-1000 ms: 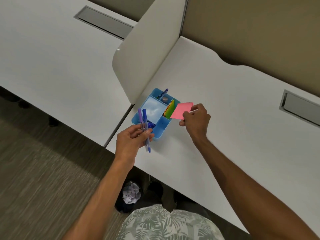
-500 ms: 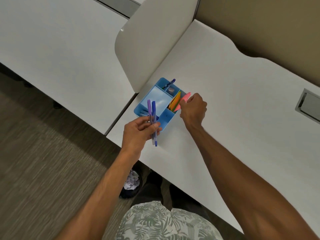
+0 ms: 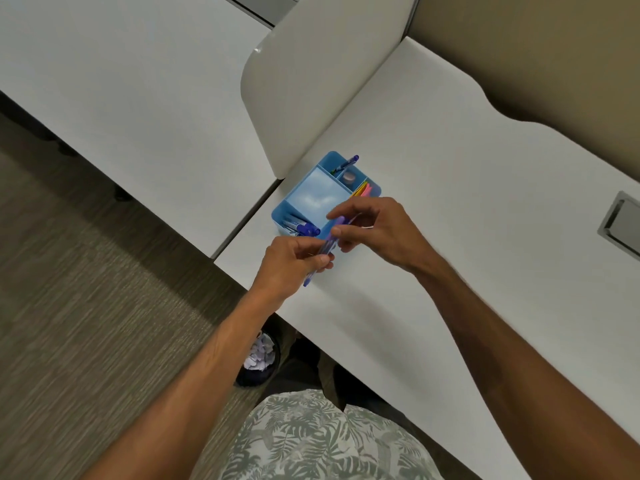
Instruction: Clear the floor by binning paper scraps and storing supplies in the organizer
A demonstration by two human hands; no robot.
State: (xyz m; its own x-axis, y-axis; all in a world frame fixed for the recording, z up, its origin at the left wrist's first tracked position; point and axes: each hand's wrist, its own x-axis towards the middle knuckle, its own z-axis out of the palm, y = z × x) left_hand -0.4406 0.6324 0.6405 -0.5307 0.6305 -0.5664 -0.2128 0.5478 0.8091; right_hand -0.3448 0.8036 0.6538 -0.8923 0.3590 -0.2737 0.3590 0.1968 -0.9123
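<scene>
Reaching back from the organizer (image 3: 294, 211), right hand (image 3: 377, 230) has dropped the pink note w/ other sticky notes (image 3: 365, 190) at 1 o'clock (supplies nearly stored) and now pinches the pens (image 3: 325, 245) that left hand (image 3: 294, 263) grips.

White desks (image 3: 485, 237) with rounded divider (image 3: 311, 81), tan wall (image 3: 554, 46), brown carpet (image 3: 86, 306).

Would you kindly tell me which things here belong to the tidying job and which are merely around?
Job: pens in both hands, blue organizer, sticky notes, bin of scraps.
Merely around: desk divider, cable hatch.
</scene>
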